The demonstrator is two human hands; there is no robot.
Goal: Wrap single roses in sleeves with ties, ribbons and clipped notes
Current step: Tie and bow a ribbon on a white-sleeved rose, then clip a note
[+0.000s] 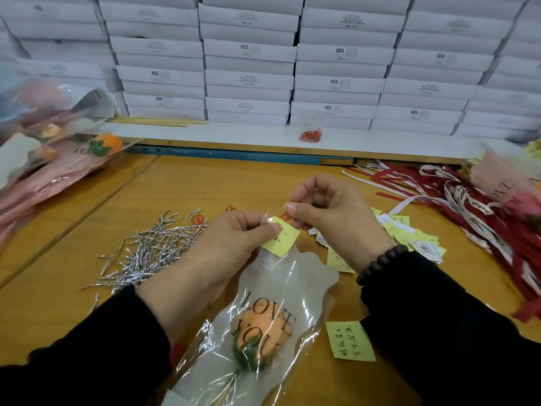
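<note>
I see both hands up over the middle of the bench (87,230). Left hand (231,244) has its grip closed on the top edge of the clear sleeve (263,303) and the yellow note (282,237), thumb pressing the note's left side against the film. Right hand (330,212) pinches narrow at the note's upper right corner, where a red paper clip (285,215) pokes out just beside the fingertips; can't tell if the clip is fully on. Beaded bracelet (380,263) on the right wrist, black sleeves on both arms.

Sleeve lies lengthwise toward me, printed "LOVE YOU", with the orange rose (263,329) inside it, green calyx and stem pointing down to the bottom edge. A silver tie seems twisted around the sleeve near the stem, partly hidden.

Second yellow note (349,341) with handwriting lies flat just right of the sleeve. More notes in a loose heap (409,232) behind the right hand. Silver twist ties (149,253) scattered left of the left hand. Red and white ribbons (468,206) piled at right. Finished wrapped roses (58,159) stacked far left, blurred. Red clips (310,135) in a small pile on the white ledge at back, white boxes (248,77) stacked behind.
</note>
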